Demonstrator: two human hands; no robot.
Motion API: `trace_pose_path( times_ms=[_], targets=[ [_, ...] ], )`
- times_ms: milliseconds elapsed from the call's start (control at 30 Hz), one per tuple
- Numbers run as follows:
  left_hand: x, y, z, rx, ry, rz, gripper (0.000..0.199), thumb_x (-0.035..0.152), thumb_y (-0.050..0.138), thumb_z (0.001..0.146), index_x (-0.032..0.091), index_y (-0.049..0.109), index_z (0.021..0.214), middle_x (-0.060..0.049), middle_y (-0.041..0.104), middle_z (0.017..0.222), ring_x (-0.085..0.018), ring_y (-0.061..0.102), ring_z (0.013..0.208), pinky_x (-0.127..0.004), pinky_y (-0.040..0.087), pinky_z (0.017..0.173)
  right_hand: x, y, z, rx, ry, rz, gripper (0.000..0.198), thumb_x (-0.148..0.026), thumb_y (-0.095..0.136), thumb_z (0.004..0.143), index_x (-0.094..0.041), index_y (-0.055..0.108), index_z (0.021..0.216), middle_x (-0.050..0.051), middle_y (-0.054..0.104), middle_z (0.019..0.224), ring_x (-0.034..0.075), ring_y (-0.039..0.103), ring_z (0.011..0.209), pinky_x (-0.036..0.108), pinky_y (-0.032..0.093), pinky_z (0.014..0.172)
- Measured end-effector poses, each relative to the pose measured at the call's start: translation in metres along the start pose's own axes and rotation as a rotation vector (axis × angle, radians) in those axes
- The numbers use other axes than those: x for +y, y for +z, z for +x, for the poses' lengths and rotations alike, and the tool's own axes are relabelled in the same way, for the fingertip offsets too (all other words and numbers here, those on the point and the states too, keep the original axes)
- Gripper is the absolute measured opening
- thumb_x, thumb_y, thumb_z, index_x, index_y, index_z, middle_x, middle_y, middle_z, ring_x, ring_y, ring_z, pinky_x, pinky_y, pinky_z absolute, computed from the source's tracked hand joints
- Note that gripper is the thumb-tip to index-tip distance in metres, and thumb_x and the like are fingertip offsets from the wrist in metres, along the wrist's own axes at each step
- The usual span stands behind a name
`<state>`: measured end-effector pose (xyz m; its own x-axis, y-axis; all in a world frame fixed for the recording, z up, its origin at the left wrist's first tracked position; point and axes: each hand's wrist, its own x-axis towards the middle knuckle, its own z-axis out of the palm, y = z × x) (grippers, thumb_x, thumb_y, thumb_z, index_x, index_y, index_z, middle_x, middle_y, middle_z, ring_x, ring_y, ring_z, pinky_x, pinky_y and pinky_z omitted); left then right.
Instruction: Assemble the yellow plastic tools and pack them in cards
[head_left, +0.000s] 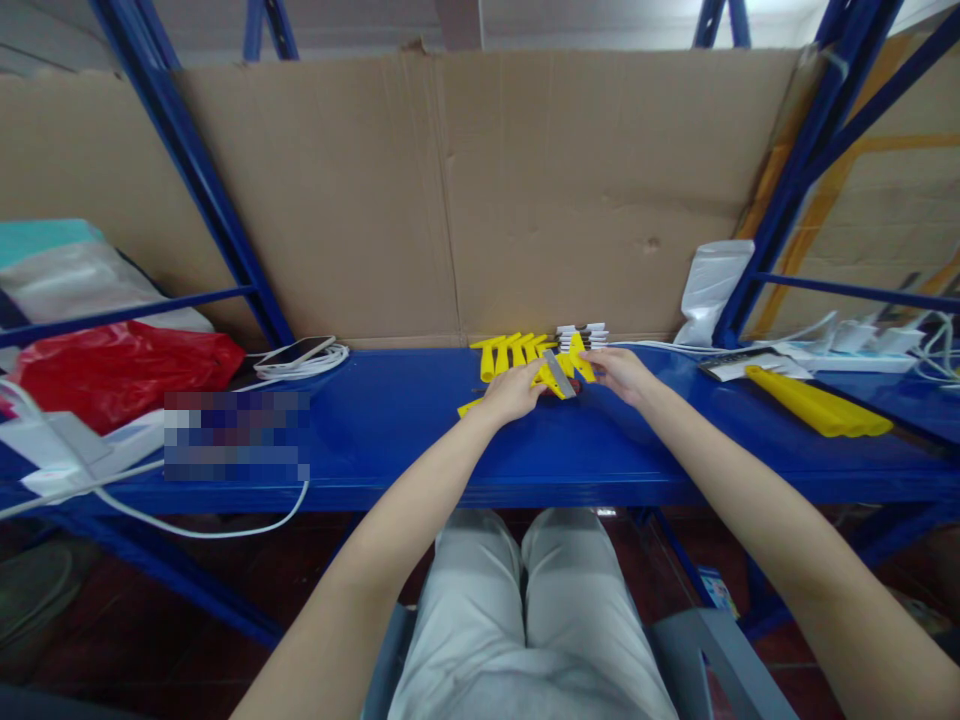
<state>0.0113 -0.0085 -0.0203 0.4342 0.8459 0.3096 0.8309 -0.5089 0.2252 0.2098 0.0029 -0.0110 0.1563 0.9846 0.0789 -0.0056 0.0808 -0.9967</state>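
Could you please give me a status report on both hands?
Left hand holding yellow-and-grey piece. Right hand touching yellow part. Yellow row just beyond.

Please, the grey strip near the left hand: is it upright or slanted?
Slanted: in the picture, the grey strip slopes from upper left to lower right, beside the left hand.

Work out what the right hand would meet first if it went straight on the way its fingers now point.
Pointing leftward, the right hand would first meet the yellow piece at its fingertips, probably touching it now. Beyond seems to be the grey strip, though depth is unclear.
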Motion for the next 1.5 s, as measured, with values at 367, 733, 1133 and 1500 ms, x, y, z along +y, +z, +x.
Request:
trace_pose_path(
  times_ms=[367,733,1133,1500],
  targets=[
    [0.002,0.002,0.000,0.004,0.012,-0.037,0.058,0.032,0.054,0.098,0.020,0.040,0.153,-0.013,0.063,0.141,-0.027,0.060,0.128,-0.039,0.046,0.107,0.011,0.015,-0.002,-0.007,-0.235,-0.280,0.024,-0.030,0.079,0.066,-0.018,0.062,0.054,0.004,0.073,0.077,0.017,0.066,0.081,0.031,0.051,0.085],
    [0.003,0.005,0.001,0.009,0.018,-0.052,0.049,0.031,0.052,0.098,0.019,0.042,0.144,-0.014,0.069,0.128,-0.027,0.063,0.123,-0.040,0.050,0.101,0.019,0.014,0.003,0.008,-0.294,-0.337,0.028,-0.040,0.080,0.062,-0.018,0.064,0.056,0.002,0.068,0.073,0.017,0.062,0.072,0.031,0.051,0.073],
    [0.005,-0.002,-0.003,0.044,0.049,-0.066,0.033,0.027,0.050,0.098,0.026,0.060,0.129,-0.007,0.072,0.124,-0.026,0.068,0.113,-0.039,0.051,0.096,0.023,0.012,0.011,0.119,-0.452,-0.481,0.014,-0.032,0.067,0.073,-0.020,0.059,0.075,0.004,0.069,0.090,0.022,0.062,0.091,0.039,0.048,0.091],
    [0.000,0.003,0.003,0.068,0.070,-0.117,0.042,0.026,0.051,0.098,0.028,0.060,0.139,-0.003,0.065,0.140,-0.023,0.059,0.129,-0.039,0.046,0.108,0.019,-0.034,0.023,0.363,-0.268,-1.170,0.038,-0.013,0.046,0.089,-0.023,0.073,0.114,0.013,0.060,0.134,0.033,0.047,0.128,0.049,0.043,0.101]
  ],
)
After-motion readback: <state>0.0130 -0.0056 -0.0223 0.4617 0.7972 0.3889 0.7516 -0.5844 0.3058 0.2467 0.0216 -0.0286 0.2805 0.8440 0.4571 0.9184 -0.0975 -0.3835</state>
